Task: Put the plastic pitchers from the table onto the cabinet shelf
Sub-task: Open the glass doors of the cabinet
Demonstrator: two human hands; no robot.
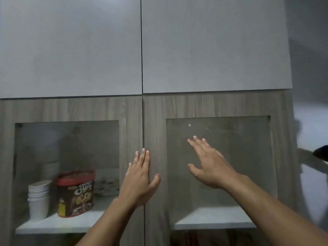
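A wood-grain cabinet with two glass-paned doors fills the view, both doors closed. My left hand (140,178) lies flat, fingers up, on the wooden frame where the left door (127,125) meets the right door (156,125). My right hand (209,166) is spread open in front of the right door's glass pane (245,157). Both hands hold nothing. Behind the right pane a white shelf (214,222) shows. No pitcher and no table are in view.
Behind the left pane a white shelf (53,226) holds a stack of white paper cups (38,199), a red-lidded cereal tub (76,194) and a patterned dish (106,187). Two plain grey upper doors (142,47) hang above. A wall lies right of the cabinet.
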